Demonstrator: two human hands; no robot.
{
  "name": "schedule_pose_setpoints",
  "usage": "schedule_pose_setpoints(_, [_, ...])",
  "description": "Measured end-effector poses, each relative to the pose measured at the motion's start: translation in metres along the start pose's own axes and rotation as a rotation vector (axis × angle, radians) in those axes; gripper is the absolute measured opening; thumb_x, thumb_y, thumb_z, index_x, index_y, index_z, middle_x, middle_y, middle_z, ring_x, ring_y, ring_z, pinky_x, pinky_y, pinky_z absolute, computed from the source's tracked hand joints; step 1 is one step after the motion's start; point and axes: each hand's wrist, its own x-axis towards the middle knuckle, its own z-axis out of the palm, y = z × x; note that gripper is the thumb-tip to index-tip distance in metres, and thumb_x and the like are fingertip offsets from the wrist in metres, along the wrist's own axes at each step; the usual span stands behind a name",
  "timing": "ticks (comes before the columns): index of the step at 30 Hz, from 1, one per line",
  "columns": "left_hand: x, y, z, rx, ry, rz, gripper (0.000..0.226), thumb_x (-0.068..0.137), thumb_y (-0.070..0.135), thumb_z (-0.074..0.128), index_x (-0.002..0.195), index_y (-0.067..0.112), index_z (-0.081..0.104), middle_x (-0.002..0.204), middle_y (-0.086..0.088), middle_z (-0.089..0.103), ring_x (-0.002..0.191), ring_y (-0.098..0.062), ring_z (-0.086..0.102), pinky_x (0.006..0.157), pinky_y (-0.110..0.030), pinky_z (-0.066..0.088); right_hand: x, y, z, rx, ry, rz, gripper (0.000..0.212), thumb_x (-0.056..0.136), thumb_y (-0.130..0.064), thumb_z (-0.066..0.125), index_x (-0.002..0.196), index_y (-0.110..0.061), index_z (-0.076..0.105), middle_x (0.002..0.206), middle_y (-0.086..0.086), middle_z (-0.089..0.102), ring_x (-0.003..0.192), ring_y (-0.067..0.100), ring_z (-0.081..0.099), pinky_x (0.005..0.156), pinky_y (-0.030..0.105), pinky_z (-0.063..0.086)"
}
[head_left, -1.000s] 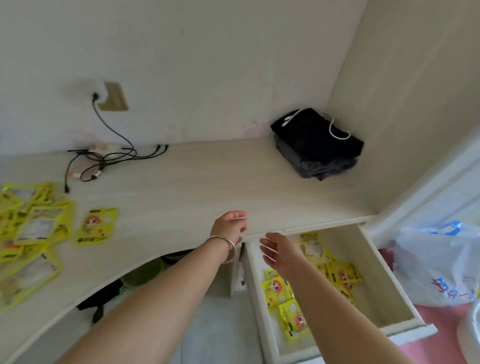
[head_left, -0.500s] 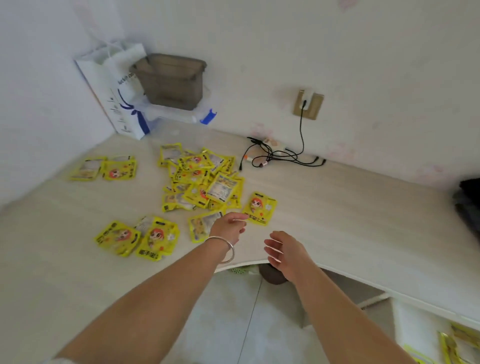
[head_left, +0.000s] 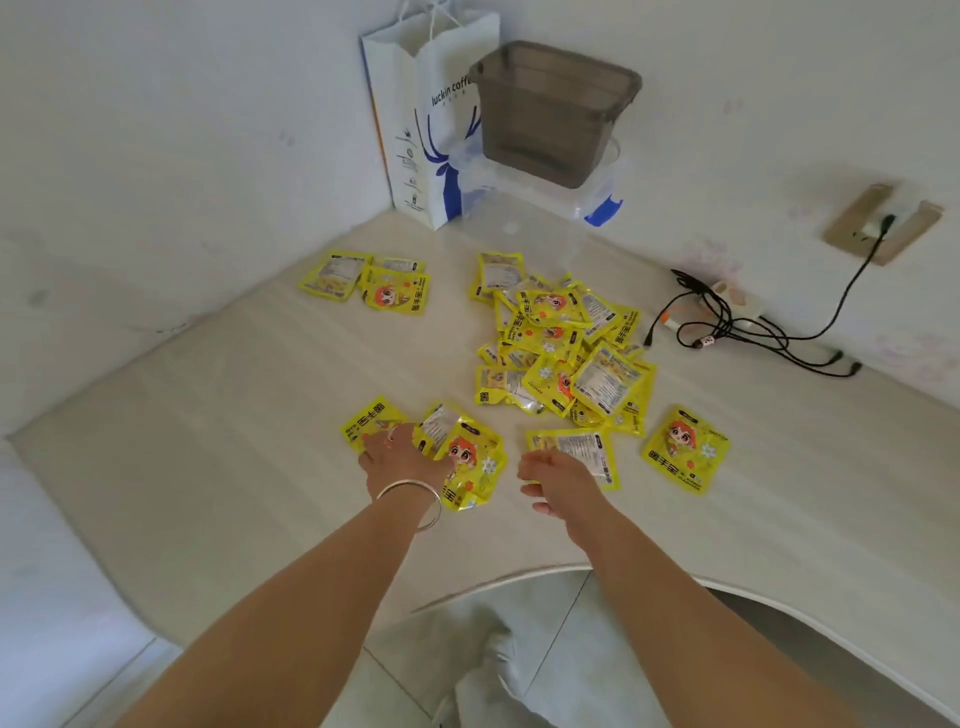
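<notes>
Left hand is palm down on the near cluster of yellow packets, fingers spread over its left side; can't tell whether any packet is actually pinched. Bracelet sits on that wrist. Right hand hovers with fingers loosely curled and holds nothing, just beside the near corner of a face-down packet. There is a narrow strip of bare desk between the two hands. The main heap lies just behind the face-down packet, overlapping and messy. A single packet lies face up to the right, apart from the heap. A pair of packets lies further back left, near the wall. The widest open room is left of the left hand, bare surface out to the left wall and the desk's near-left corner. The curved front edge cuts in below both forearms, close behind the near cluster. The back corner is taken up by a paper bag and a grey box stacked on a clear container. Cables sprawl on the desk right of the heap and run up to the wall socket. Bare desk runs right of the single packet, below the cables.
</notes>
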Motion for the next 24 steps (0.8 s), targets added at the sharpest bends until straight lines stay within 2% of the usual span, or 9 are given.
schedule_pose_setpoints(3, [0.01, -0.006, 0.005, 0.011, -0.015, -0.052, 0.105, 0.062, 0.059, 0.075, 0.146, 0.023, 0.025, 0.156, -0.016, 0.012, 0.145, -0.032, 0.01, 0.116, -0.039, 0.018, 0.024, 0.003, 0.013, -0.334, 0.02, -0.131, 0.026, 0.086, -0.012, 0.061, 0.111, -0.018, 0.058, 0.097, -0.002, 0.055, 0.098, 0.02, 0.056, 0.082, 0.031, 0.043])
schedule_pose_setpoints(6, [0.018, 0.0, 0.016, 0.14, -0.071, -0.038, 0.125, 0.056, 0.071, 0.07, 0.151, 0.023, 0.005, 0.158, -0.02, 0.001, 0.147, -0.034, -0.004, 0.119, -0.041, 0.007, 0.043, 0.004, 0.01, -0.938, 0.153, -0.27, 0.049, 0.085, -0.015, 0.055, 0.131, -0.027, 0.046, 0.134, 0.0, 0.04, 0.127, 0.024, 0.037, 0.1, 0.034, 0.036])
schedule_pose_setpoints(8, [0.024, 0.005, 0.022, 0.18, -0.097, -0.041, 0.129, 0.054, 0.071, 0.071, 0.151, 0.026, -0.002, 0.158, -0.02, -0.006, 0.146, -0.036, -0.009, 0.119, -0.045, 0.007, 0.054, 0.001, 0.001, -1.204, 0.217, -0.349, 0.056, 0.086, -0.019, 0.053, 0.138, -0.032, 0.036, 0.149, 0.0, 0.024, 0.138, 0.024, 0.024, 0.105, 0.036, 0.033])
schedule_pose_setpoints(11, [0.034, 0.01, 0.028, 0.254, -0.094, -0.009, 0.131, 0.053, 0.072, 0.071, 0.151, 0.026, -0.003, 0.157, -0.022, -0.007, 0.145, -0.037, -0.015, 0.119, -0.044, 0.001, 0.071, 0.0, -0.013, -1.444, 0.132, -0.384, 0.062, 0.088, -0.026, 0.05, 0.143, -0.034, 0.023, 0.157, 0.0, 0.008, 0.144, 0.026, 0.01, 0.108, 0.046, 0.031])
schedule_pose_setpoints(13, [0.04, 0.012, 0.029, 0.3, -0.095, 0.022, 0.13, 0.053, 0.073, 0.069, 0.151, 0.025, -0.001, 0.157, -0.023, -0.007, 0.145, -0.038, -0.017, 0.119, -0.044, -0.005, 0.078, 0.001, -0.017, -1.52, 0.078, -0.392, 0.061, 0.09, -0.032, 0.047, 0.145, -0.033, 0.02, 0.157, 0.002, 0.007, 0.144, 0.028, 0.012, 0.107, 0.048, 0.033])
schedule_pose_setpoints(16, [0.05, 0.016, 0.03, 0.304, -0.12, 0.082, 0.124, 0.057, 0.072, 0.067, 0.151, 0.025, 0.001, 0.157, -0.022, -0.01, 0.144, -0.037, -0.02, 0.12, -0.044, -0.008, 0.084, 0.001, -0.013, -1.556, 0.079, -0.501, 0.058, 0.091, -0.033, 0.047, 0.145, -0.032, 0.026, 0.157, 0.006, 0.014, 0.139, 0.031, 0.025, 0.1, 0.048, 0.038])
schedule_pose_setpoints(20, [0.055, 0.019, 0.031, 0.318, -0.134, 0.14, 0.117, 0.061, 0.07, 0.067, 0.151, 0.028, 0.005, 0.158, -0.016, -0.012, 0.145, -0.037, -0.017, 0.121, -0.043, -0.001, 0.093, -0.006, -0.007, -1.491, 0.062, -0.524, 0.051, 0.095, -0.035, 0.043, 0.143, -0.033, 0.025, 0.156, 0.003, 0.011, 0.139, 0.029, 0.022, 0.102, 0.044, 0.037])
schedule_pose_setpoints(24, [0.061, 0.023, 0.028, 0.333, -0.119, 0.189, 0.107, 0.059, 0.068, 0.07, 0.147, 0.03, 0.021, 0.157, -0.016, 0.004, 0.145, -0.037, -0.003, 0.119, -0.041, 0.011, 0.091, -0.013, -0.018, -1.435, 0.068, -0.585, 0.049, 0.092, -0.046, 0.045, 0.139, -0.031, 0.037, 0.147, -0.001, 0.029, 0.135, 0.023, 0.031, 0.106, 0.04, 0.032])
